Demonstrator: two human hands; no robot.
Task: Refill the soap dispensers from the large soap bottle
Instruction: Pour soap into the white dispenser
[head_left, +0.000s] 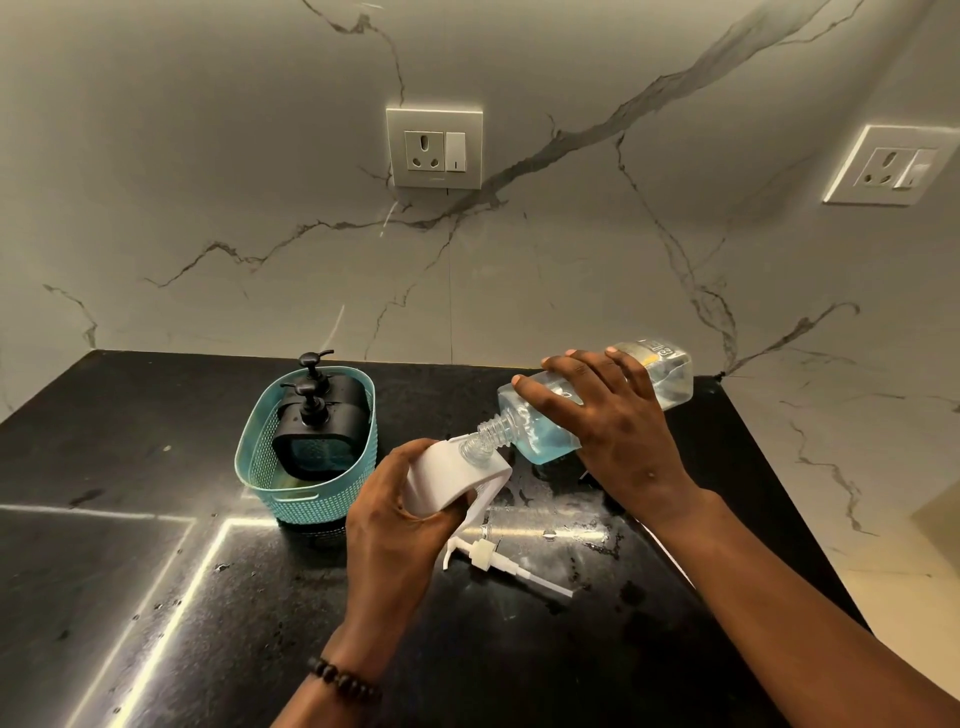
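While my right hand (613, 415) tips the large soap bottle (587, 400) | left hand (400, 514) grips white dispenser (452, 478) | two black dispensers (317, 421) beyond left hand apparently unfilled

One head-worn wide-angle view looks forward and down, close over the black table (130, 519); the marble wall (519, 270) rises toward twelve o'clock, and both forearms enter from six o'clock.

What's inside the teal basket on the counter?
Two black pump dispensers stand inside the teal basket, one behind the other; the front one shows bluish liquid. The basket's wall hides its floor and their bases.
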